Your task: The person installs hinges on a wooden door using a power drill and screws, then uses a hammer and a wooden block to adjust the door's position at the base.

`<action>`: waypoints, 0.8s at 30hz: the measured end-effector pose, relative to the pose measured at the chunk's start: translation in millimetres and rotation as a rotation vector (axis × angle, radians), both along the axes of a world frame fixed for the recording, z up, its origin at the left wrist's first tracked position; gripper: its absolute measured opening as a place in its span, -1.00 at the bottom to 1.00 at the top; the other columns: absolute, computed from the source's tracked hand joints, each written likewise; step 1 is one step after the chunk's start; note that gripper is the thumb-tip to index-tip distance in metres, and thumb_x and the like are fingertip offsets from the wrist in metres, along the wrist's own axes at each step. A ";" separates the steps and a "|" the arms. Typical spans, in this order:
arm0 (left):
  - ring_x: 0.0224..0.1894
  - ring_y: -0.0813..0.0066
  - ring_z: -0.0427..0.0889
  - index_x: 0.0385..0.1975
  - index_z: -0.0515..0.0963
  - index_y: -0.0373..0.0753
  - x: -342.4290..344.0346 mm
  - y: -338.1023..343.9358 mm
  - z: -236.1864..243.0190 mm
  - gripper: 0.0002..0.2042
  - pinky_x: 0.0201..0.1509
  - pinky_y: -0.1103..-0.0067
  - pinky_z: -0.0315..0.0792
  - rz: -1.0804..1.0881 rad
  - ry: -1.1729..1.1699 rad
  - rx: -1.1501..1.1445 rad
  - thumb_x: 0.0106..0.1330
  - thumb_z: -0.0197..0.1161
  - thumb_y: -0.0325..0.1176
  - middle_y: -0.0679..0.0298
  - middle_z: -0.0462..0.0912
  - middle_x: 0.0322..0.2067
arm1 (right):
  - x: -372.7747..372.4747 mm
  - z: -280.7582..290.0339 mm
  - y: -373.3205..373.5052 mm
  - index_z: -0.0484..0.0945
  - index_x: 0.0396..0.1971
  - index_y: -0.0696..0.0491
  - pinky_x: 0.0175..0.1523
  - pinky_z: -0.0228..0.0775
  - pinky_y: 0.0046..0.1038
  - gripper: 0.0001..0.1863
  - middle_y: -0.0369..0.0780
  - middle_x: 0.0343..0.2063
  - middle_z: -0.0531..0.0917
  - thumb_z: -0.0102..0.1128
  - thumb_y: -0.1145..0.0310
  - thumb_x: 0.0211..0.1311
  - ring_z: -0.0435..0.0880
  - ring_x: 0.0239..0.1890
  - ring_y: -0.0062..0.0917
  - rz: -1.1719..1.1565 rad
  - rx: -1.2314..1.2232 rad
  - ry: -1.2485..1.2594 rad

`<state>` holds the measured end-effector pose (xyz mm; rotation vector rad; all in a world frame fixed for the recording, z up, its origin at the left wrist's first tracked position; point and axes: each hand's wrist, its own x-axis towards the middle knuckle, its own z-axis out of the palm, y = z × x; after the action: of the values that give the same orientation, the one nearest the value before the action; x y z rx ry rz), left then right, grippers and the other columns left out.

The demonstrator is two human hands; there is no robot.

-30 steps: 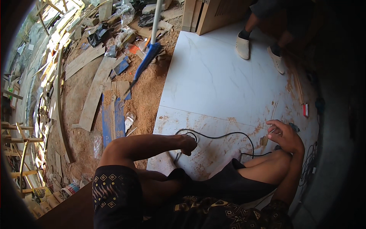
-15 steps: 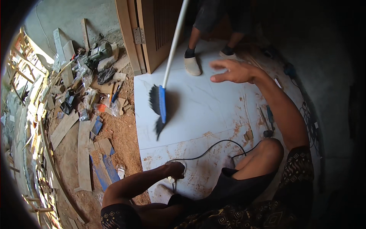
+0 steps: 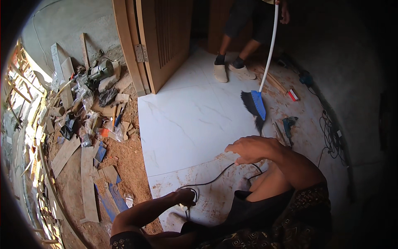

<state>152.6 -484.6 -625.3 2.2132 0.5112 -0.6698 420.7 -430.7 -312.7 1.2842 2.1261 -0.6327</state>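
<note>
My left hand [image 3: 186, 196] is low over the sawdust-dusted white tiles, its fingers wrapped round a black cable [image 3: 211, 181]. A small pale piece shows just under that hand, too covered to name. From there the cable curves right across the tiles toward my bent leg. My right hand [image 3: 250, 150] hangs above my knee, fingers stretched forward and holding nothing. Beyond it stands a broom [image 3: 258, 103] with a blue head, black bristles and a white handle, its bristles near the tiles. Another person's hand [image 3: 285, 14] is beside the top of the handle.
A wooden door [image 3: 168, 41] stands at the far side, near the other person's shoes [image 3: 221, 72]. To the right lie a teal drill [image 3: 289, 123], a red-and-white box [image 3: 293, 95] and coiled cables [image 3: 331, 137]. Planks [image 3: 88, 182], sawdust and scraps cover the ground at left.
The broom has swung from the left side of the tiles to the right, held by the other person. My right hand has drawn back toward my knee; my left hand stays on the cable.
</note>
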 end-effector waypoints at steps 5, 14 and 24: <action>-0.23 0.04 0.75 -0.49 0.74 -0.27 1.0 2.2 -11.0 -0.55 -0.14 0.18 0.61 -0.009 0.035 -0.013 0.27 0.24 0.06 0.00 0.76 -0.35 | 34.3 -17.7 23.9 0.40 0.33 0.03 0.15 0.54 -0.20 -0.31 -0.05 0.08 0.67 0.37 0.08 0.25 0.68 0.10 -0.19 -0.166 -0.131 0.050; -0.19 0.08 0.75 -0.35 0.75 -0.26 8.7 6.7 -13.6 -0.62 -0.12 0.23 0.63 0.008 0.041 0.006 0.22 0.27 -0.01 0.02 0.76 -0.31 | 43.0 -26.3 35.9 0.44 0.28 0.06 0.07 0.58 -0.24 -0.34 -0.07 0.01 0.71 0.35 0.04 0.28 0.74 0.01 -0.23 -0.166 -0.113 0.232; -0.16 0.10 0.75 -0.30 0.75 -0.25 5.6 5.9 -6.3 -0.61 -0.10 0.23 0.63 0.032 0.075 -0.024 0.22 0.26 -0.01 0.04 0.77 -0.24 | 44.1 -25.4 42.3 0.39 0.33 0.06 0.07 0.60 -0.25 -0.31 -0.02 0.00 0.70 0.33 0.02 0.31 0.75 0.01 -0.24 -0.177 -0.136 0.263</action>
<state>158.3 -478.7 -631.6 2.1589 0.5725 -0.7406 464.8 -388.4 -338.1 1.3861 2.1444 -1.0546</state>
